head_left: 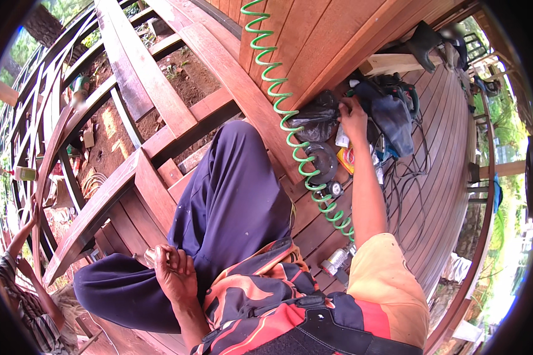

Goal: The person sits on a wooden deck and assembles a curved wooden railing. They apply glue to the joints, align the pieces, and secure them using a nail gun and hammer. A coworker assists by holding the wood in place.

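Reddish wooden decking [438, 177] fills the scene, curving away to the right, with an unfinished stretch of bare joists [130, 77] and soil at the far left. Across the near middle lies the person's leg in dark blue trousers [231, 201], folded on the boards. A dark bag [391, 112] sits far right among power tools and loose black cables [408, 189]. Just left of it lies a crumpled black plastic bag [317, 121], and a green coiled hose [278, 94] runs from the far edge down past it toward the near right.

The right hand [353, 115] reaches far out, fingers curled down between the plastic bag and the dark bag; what it grips, if anything, I cannot tell. The left hand [175, 275] rests near on the trousers, fingers closed around a small pale object [150, 255].

At the near left edge stands another person's arm in a striped sleeve [18, 284].
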Demonstrator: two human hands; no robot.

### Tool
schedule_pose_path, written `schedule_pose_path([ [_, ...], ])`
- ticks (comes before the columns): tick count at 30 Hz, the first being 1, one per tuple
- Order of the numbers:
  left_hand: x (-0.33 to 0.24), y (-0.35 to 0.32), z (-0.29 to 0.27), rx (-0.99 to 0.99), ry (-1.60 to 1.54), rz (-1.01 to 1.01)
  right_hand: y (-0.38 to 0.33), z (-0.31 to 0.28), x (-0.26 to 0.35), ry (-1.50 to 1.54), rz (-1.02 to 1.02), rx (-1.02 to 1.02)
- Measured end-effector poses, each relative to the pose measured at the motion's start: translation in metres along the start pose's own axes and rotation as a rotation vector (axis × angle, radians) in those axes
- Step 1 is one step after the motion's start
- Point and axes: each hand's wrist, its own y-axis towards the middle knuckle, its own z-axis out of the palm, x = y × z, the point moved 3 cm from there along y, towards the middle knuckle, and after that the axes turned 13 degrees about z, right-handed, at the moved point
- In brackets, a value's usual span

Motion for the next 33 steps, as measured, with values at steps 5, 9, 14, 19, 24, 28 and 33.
schedule_pose_path([
  [5, 0.002, 0.002, 0.001, -0.026, 0.012, -0.006, -0.035, 0.01, -0.034, 0.214, 0.197, -0.18],
  [9, 0.005, 0.004, 0.003, -0.027, 0.015, -0.017, -0.087, 0.021, -0.061, -0.07, 0.041, 0.145],
  [14, 0.006, 0.006, 0.005, -0.015, 0.055, -0.032, -0.115, 0.027, -0.063, -0.313, -0.197, 0.317],
  [19, 0.007, 0.007, 0.005, -0.01, 0.035, -0.039, -0.113, 0.034, -0.064, -0.389, -0.2, 0.424],
  [24, 0.006, 0.003, 0.007, -0.01, 0.058, -0.018, -0.111, 0.021, -0.077, 0.216, 0.338, 0.527],
  [28, 0.006, 0.003, 0.007, -0.002, 0.074, -0.008, -0.118, 0.012, -0.041, 0.943, 0.564, 0.654],
  [33, 0.003, 0.003, 0.012, -0.024, 0.084, -0.033, -0.15, 0.034, 0.059, 1.27, 0.581, 0.984],
])
